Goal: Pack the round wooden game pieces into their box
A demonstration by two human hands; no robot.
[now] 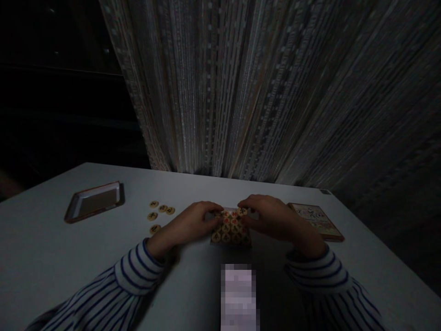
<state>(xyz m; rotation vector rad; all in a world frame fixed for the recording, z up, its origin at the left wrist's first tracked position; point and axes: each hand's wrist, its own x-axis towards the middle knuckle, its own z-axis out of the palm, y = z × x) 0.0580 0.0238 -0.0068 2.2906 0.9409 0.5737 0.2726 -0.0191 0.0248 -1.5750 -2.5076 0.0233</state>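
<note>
Round wooden Chinese chess pieces with red and dark characters lie in rows in a small box in front of me. My right hand pinches one Chinese chess piece with a dark character between thumb and fingers, at the box's far right corner. At the far left side of the box, my left hand has its thumb and forefinger bent close together. What those left fingertips grip is too dark and small to make out. Both hands partly cover the sides of the box.
Several loose chess pieces lie on the white table, left of my left hand; my wrist hides some. Farther left is a shallow tray-like lid. A flat box with a printed top lies at right. A string curtain hangs behind.
</note>
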